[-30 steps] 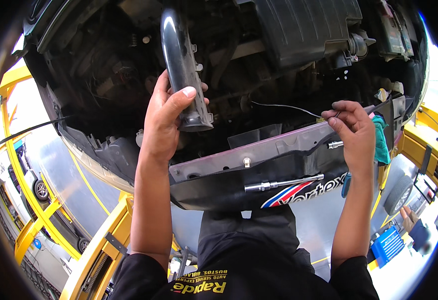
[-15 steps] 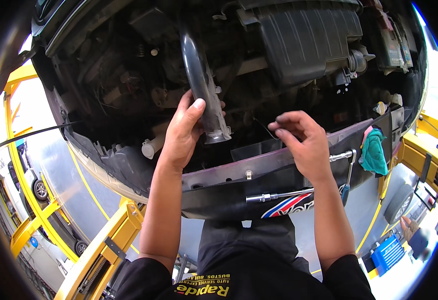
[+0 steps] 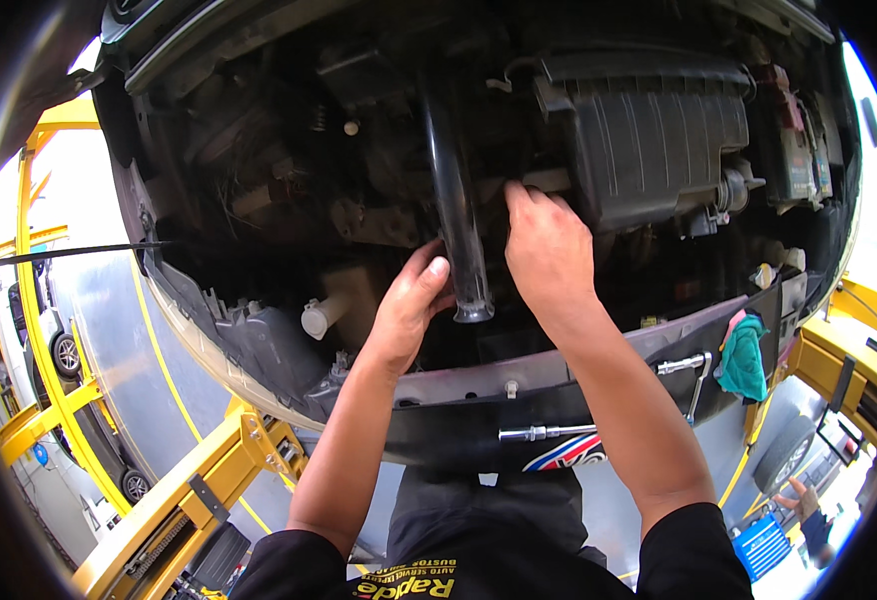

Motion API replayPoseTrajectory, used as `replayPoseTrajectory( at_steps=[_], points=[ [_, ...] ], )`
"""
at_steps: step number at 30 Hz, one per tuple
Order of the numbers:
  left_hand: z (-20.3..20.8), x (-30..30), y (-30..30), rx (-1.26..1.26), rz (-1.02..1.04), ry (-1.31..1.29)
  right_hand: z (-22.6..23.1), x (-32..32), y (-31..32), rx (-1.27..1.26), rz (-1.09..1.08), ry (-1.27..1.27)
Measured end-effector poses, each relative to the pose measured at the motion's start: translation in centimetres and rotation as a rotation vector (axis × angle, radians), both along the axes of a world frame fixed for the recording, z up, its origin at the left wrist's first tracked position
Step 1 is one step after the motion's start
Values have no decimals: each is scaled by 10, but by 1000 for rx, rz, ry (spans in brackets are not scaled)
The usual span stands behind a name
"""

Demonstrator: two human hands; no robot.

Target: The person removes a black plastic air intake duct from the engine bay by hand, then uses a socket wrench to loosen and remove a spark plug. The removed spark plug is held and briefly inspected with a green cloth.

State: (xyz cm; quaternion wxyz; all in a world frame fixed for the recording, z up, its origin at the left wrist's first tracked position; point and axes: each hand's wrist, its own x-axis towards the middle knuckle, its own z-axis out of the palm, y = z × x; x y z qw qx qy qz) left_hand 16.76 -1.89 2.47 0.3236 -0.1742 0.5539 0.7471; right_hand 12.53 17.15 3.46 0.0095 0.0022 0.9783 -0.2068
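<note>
Black sleeves: ours (image 3: 694, 555), at the lower edge, bare forearms stretched over a car's open front.
Mat: dark (image 3: 439, 427), draped across the nose, close before us.
Bar: chrome (image 3: 534, 434), lying on the mat and passing from sight behind our right forearm.
Ratchet: silver (image 3: 700, 385), resting just beyond that forearm.
Cloth: green, crumpled (image 3: 744, 362), hung at the mat's right end.
Rail: pale metal (image 3: 449, 384), crossing the nose below the pipe.
Left hand: ours (image 3: 409, 305), closed on the pipe's lower length, thumb at its left edge, fingers behind.
Pipe: black, glossy (image 3: 449, 170), nearly upright between our hands, flared end above the rail; over the last second we have brought it rightward, nearer the bay's middle.
Right hand: ours (image 3: 551, 240), fingers bunched, just right of the pipe. A second ago it was out by the rail with a thin wire at its fingertips; now it is deep in the bay, and we cannot see the wire or tell whether anything is pinched.
Work: both hands now meet at one spot; we judge the left is steadying while the right handles something beside the pipe.
Airbox: dark, ribbed (image 3: 654, 150), right of our hands.
Lift: yellow (image 3: 849, 340), flanking the car.
Cabinet: blue (image 3: 762, 545), far right, a co-worker's hand (image 3: 807, 497) near it.
</note>
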Motion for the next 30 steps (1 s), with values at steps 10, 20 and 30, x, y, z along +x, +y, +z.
replayPoseTrajectory(
  at_steps=[10, 20, 30],
  points=[
    [32, -108, -22, -500, 196, 580, 24, 14, 14, 112, 157, -39],
    [21, -240, -47, -1014, -68, 1182, -4, 9, 13, -22, 98, -51],
    [34, -244, -43, -1091, -96, 1418, -14, 14, 9, -176, -8, -97]
  ],
)
